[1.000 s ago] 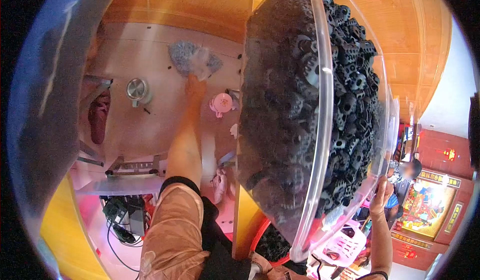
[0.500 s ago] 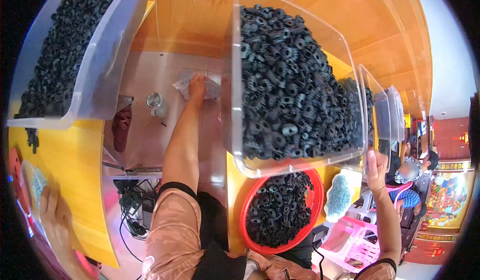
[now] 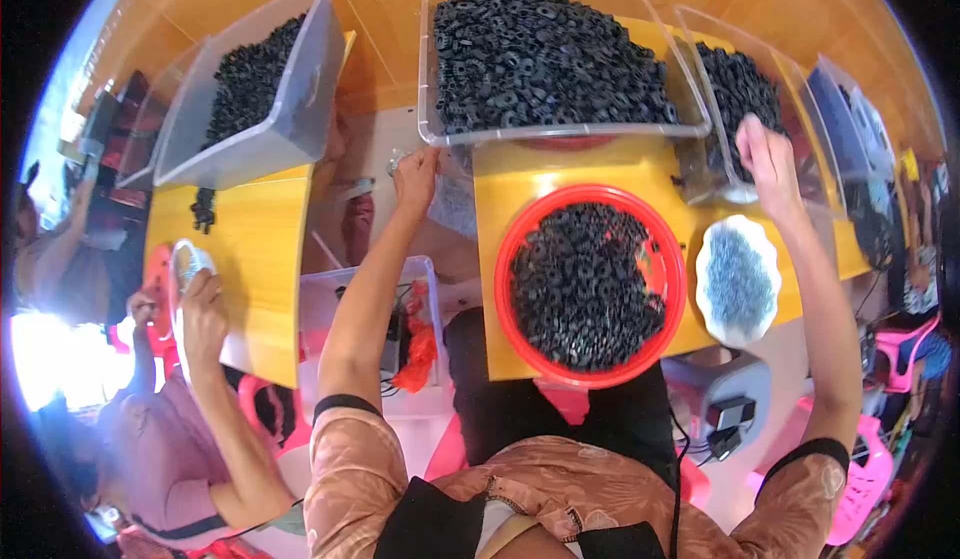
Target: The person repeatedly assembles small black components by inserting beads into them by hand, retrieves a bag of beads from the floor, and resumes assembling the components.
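Note:
My left hand (image 3: 416,181) is closed on a clear plastic bag (image 3: 456,205), which shows on both sides of my fist, beside the front left corner of a large clear bin (image 3: 560,137). Black toothed plastic parts (image 3: 550,59) heap up inside that bin. My right hand (image 3: 765,154) has its fingers curled together in front of a second clear bin (image 3: 705,184) of black parts; whatever it holds, if anything, is hidden. Between my arms stands a red round basin (image 3: 508,309) full of black parts. Right of it sits a white scalloped dish (image 3: 738,335) of small bluish pieces.
At the left, a co-worker's hand (image 3: 203,324) reaches to a white dish (image 3: 195,256) on another yellow table (image 3: 255,304). A clear bin (image 3: 240,154) of black parts stands there too. A pale bin (image 3: 433,324) with a red bag (image 3: 415,344) is below, between the tables.
My view has drawn back and turned left, so the large bin looks farther off. My left hand has come up from low between the tables with the bag. My right hand has left the bin's corner.

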The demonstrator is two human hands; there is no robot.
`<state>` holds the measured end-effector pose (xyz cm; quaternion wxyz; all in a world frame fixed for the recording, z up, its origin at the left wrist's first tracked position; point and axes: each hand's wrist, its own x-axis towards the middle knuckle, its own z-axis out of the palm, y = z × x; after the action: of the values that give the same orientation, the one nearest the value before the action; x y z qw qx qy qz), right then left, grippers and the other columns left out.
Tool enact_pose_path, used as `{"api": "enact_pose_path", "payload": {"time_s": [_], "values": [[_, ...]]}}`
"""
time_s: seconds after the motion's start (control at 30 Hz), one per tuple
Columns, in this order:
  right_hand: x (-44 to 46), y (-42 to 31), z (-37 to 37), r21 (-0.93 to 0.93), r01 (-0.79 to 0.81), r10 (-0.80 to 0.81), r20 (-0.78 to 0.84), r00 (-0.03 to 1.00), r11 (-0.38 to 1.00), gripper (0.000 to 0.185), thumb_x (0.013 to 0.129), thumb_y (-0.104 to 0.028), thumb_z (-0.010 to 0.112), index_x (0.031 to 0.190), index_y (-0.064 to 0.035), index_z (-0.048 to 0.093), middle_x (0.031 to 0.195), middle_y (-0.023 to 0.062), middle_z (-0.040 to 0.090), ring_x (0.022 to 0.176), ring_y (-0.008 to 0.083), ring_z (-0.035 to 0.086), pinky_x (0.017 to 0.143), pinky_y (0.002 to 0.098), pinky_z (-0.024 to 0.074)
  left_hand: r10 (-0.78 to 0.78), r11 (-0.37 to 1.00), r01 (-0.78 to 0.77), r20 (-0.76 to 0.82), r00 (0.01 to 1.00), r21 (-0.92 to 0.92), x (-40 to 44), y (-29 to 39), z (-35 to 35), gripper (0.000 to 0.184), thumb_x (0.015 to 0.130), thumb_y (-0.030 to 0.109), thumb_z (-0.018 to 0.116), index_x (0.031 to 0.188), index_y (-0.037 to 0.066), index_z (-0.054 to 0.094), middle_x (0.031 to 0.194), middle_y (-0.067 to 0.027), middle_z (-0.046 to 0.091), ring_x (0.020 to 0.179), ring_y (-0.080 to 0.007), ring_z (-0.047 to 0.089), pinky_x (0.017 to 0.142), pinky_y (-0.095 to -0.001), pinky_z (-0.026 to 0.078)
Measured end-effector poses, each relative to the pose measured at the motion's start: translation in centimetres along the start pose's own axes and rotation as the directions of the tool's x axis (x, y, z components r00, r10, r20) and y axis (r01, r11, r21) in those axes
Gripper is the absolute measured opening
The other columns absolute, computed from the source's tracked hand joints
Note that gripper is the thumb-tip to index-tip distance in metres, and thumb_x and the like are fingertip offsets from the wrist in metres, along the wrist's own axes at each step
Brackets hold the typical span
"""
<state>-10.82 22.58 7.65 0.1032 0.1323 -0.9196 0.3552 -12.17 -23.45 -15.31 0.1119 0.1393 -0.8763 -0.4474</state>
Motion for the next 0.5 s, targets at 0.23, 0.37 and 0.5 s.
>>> {"api": "enact_pose_path", "payload": {"time_s": [0.23,0.37,0.5], "values": [[-0.3,0.1,-0.2,-0.042,0.088,-0.090,-0.054,0.994,0.995,0.059,0.094,-0.046,0.041,0.070,0.0070,0.052,0.061,0.0216,0.050,0.057,0.0357,0.045,0.060,0.0414,0.0395,0.160,0.973,-0.154,-0.025,0.987,0.174,-8.0,7.4,-8.0,0.048,0.091,0.044,0.052,0.064,0.004,0.058,0.055,-0.0081,0.055,0.058,-0.0178,0.058,0.059,-0.0341,0.044],[-0.3,0.1,-0.5,-0.028,0.039,-0.040,-0.035,0.999,0.999,0.057,0.094,-0.045,0.042,0.073,0.0067,0.057,0.068,0.0254,0.055,0.065,0.0424,0.050,0.065,0.0443,0.0421,0.226,0.968,-0.215,-0.079,0.971,0.127,-11.4,10.8,-10.0,0.041,0.092,0.035,0.054,0.067,0.003,0.058,0.057,-0.0033,0.053,0.057,-0.0111,0.053,0.056,-0.0289,0.042],[-0.5,0.2,-0.4,-0.060,0.079,-0.084,-0.087,0.993,0.995,0.056,0.093,-0.045,0.042,0.075,0.0039,0.063,0.074,0.0258,0.060,0.074,0.0435,0.057,0.071,0.0468,0.0454,0.287,0.958,-0.285,-0.192,0.938,0.037,-12.7,15.5,-11.5,0.037,0.093,0.029,0.054,0.068,0.002,0.059,0.060,0.0007,0.052,0.060,-0.0073,0.046,0.059,-0.0254,0.040]]}}
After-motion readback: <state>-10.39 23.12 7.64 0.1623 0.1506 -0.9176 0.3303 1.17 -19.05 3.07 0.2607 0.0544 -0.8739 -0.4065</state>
